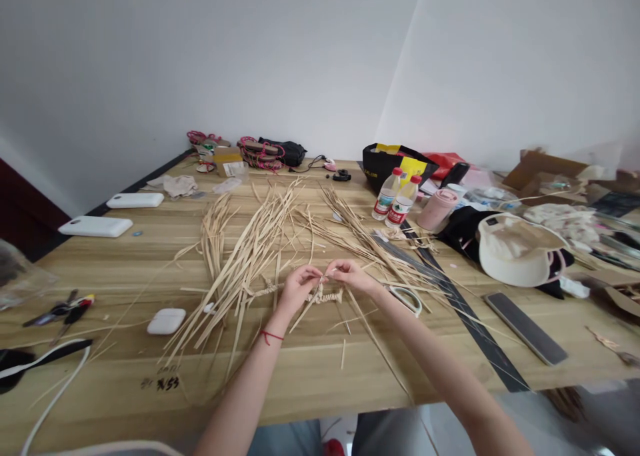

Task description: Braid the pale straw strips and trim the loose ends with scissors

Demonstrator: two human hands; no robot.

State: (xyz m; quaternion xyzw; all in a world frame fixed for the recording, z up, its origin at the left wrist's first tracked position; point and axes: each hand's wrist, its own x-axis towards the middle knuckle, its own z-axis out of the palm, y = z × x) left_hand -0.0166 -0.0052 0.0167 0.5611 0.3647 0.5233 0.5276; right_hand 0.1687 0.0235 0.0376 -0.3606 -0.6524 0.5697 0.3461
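Observation:
My left hand (301,287) and my right hand (351,274) meet over the middle of the table, fingertips pinched close together on a thin straw strand. Just under them lies a knotted straw braid (327,298), partly hidden by my fingers. A further braided piece (265,289) extends to the left of my left hand. Long loose straw strands (260,236) fan out beyond and to the left, with another bundle of straw (367,236) spreading to the right. Scissors with pale handles (407,300) rest beside my right forearm.
Two water bottles (403,203), a pink cup (438,209) and a black bag (395,163) stand at back right. A white cap (523,249) and a phone (525,327) lie right. A white earbud case (167,321) and white power banks (95,226) lie left.

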